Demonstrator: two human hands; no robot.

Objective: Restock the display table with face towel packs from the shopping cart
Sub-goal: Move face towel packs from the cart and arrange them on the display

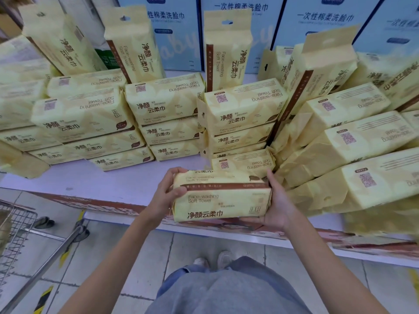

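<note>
A person is holding 1 yellow face towel pack [221,197] with both hands over the front edge of the desk [118,180]. The left hand [166,196] is wrapping around the pack's left end, thumb on top and fingers curling behind, its grip clenched on the pack. The right hand [280,205] is cupping the right end from below and the side, its grip also grasping the pack. The pack is lying flat, long side left to right, just in front of a single pack [243,163] resting on the desk.

Behind that, more yellow packs are sitting in stacks [167,116] across the desk, and a sloping pile [349,155] is leaning at the right. 4 packs are standing upright [226,48] toward the back, in front of tall blue boxes [322,19].

The wire shopping cart [15,227] is showing at the lower left, its handle bar angling across the tiled floor [140,264]. The person's shoes [215,260] are pointing toward the desk.
</note>
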